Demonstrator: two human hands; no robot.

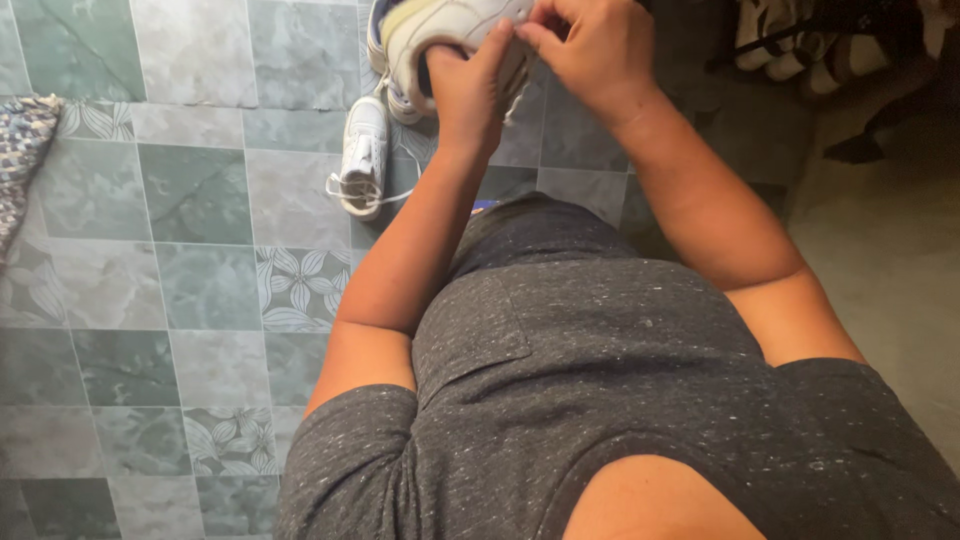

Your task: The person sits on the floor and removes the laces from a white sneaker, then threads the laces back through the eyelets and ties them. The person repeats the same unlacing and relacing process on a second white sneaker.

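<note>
White sneaker (440,30) up top, gripped between both hands, left (468,88) below, right (590,45) beside.

Head camera looks steeply down, close over torso and tiled floor (200,200).

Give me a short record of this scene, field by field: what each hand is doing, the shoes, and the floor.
left hand: grips the white shoe from below
right hand: fingers pinch at the top of the same shoe
held shoe: white shoe, lifted off the floor, partly cut off by the frame edge
second shoe: white, lies on the floor, laces loose
floor: green and grey tiles, some with leaf pattern
clothing: dark grey speckled shirt
</note>
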